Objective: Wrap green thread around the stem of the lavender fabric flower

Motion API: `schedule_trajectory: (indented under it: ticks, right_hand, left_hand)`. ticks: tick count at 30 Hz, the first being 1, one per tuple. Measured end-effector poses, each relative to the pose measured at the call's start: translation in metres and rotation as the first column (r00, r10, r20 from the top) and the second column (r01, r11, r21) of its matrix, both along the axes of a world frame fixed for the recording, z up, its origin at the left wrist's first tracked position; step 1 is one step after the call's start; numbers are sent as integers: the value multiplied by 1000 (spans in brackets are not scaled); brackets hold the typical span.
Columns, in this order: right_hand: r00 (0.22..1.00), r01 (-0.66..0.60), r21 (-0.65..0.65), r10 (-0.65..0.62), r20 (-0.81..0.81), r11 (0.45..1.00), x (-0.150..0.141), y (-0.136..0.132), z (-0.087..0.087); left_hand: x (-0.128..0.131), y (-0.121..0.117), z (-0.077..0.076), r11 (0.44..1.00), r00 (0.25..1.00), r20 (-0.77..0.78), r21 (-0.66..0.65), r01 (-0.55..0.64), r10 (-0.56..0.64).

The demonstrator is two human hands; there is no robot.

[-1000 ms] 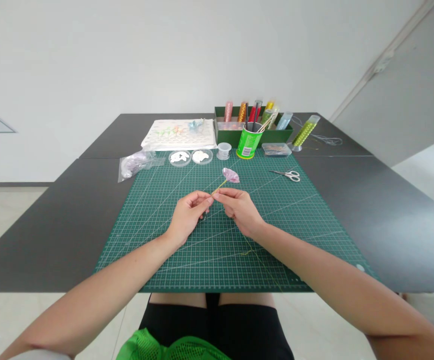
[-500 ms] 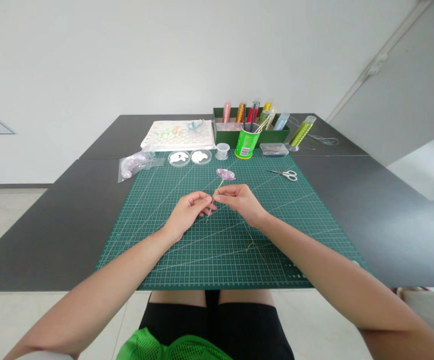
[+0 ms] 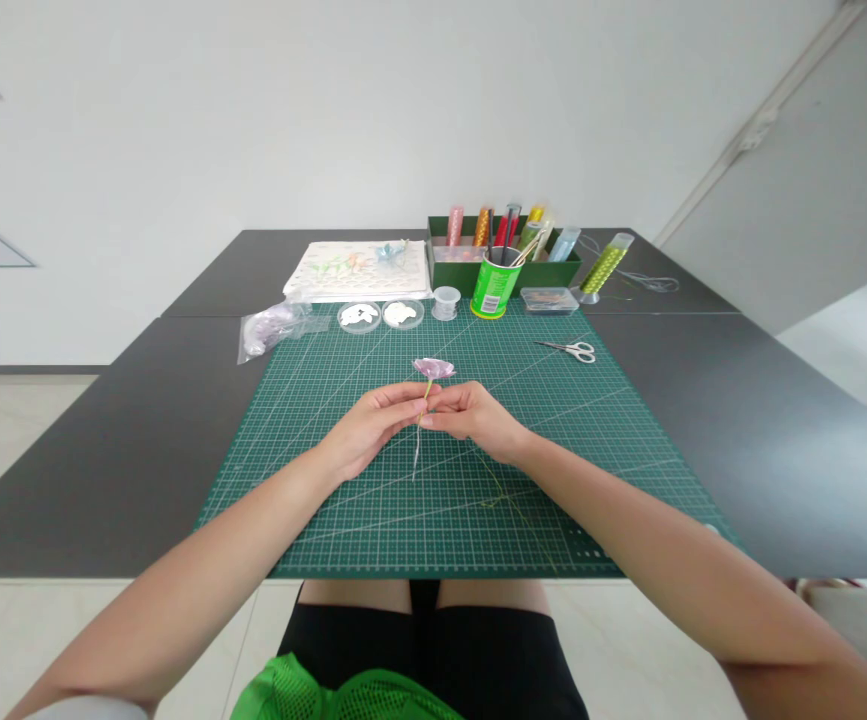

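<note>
A pale purple artificial flower (image 3: 433, 369) stands almost upright over the cutting mat, its petals facing away at the top of a thin stem. My left hand (image 3: 384, 420) pinches the stem between thumb and fingers. From the other side my right hand (image 3: 470, 412) is closed on the same stem, its fingertips meeting those of my left. The upper stem is yellow-green; bare pale wire (image 3: 416, 455) hangs below my fingers. A fine yellow-green thread (image 3: 504, 495) trails over the mat below my right hand; where it meets the fingers is hidden.
The green cutting mat (image 3: 373, 540) lies on a dark table. Small scissors (image 3: 572, 350) rest at right. Behind are dishes of white pieces (image 3: 359, 316), a lidded tub (image 3: 446, 303), a green can (image 3: 493, 285), a box of thread spools (image 3: 455, 275), a green spool (image 3: 607, 268) and a plastic bag (image 3: 272, 328).
The flower has moved left and slightly down and turned more upright. My hands have come closer together, my right one shifting left, and more bare wire shows below them.
</note>
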State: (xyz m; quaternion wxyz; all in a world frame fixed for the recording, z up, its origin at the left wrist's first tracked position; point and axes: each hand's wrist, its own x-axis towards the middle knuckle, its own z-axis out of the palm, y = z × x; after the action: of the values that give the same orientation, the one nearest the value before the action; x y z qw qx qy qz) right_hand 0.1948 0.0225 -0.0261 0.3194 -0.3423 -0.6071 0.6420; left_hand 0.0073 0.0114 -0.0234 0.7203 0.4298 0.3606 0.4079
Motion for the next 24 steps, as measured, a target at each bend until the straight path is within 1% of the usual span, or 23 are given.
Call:
schedule_trajectory:
  ticks: [4, 8, 13, 20, 24]
  right_hand:
    - [999, -19, -18, 18, -42, 1000, 0, 0, -1]
    - [999, -15, -11, 14, -46, 1000, -1, -1, -1]
    - [998, -44, 12, 45, -39, 999, -4, -2, -4]
    - [998, -59, 44, 60, -6, 997, -4, -1, -12]
    - [999, -36, 53, 37, -19, 998, -5, -3, -8]
  left_hand:
    - [0, -1, 0, 1000, 999, 39, -7, -1, 2]
    - [0, -1, -1, 999, 998, 55, -29, -26, 27]
    - [0, 1, 0, 998, 998, 54, -66, -20, 23]
    - [0, 0, -1, 999, 999, 47, -43, -19, 21]
    - [-1, -1, 1, 1000, 1000, 28, 5, -11, 11]
